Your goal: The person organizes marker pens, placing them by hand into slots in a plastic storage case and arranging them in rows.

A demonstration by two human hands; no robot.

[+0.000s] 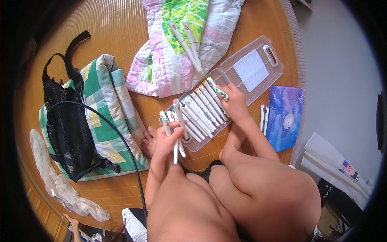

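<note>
A clear plastic case [196,147] lies open in front of me, with a row of white markers [204,105] inside, their end caps in different colours. My left hand [164,142] is closed around several white markers [165,127] at the case's near left end; one has a blue end, and a red-ended marker [178,109] stands beside the fingers. Over the right end of the row, my right hand [234,103] pinches green-ended markers [221,94]. Its fingers partly hide how many it holds. The clear lid [278,78] is folded back to the far right, with a white card [250,71] in it.
Two markers [189,44] rest on a patchwork quilt [161,76] at the back. Two more markers [264,117] lie beside a purple-blue notebook [286,117]. At left are a folded green checked quilt [100,92], a black mesh bag [66,129], a black cable [121,137] and crumpled plastic [60,185].
</note>
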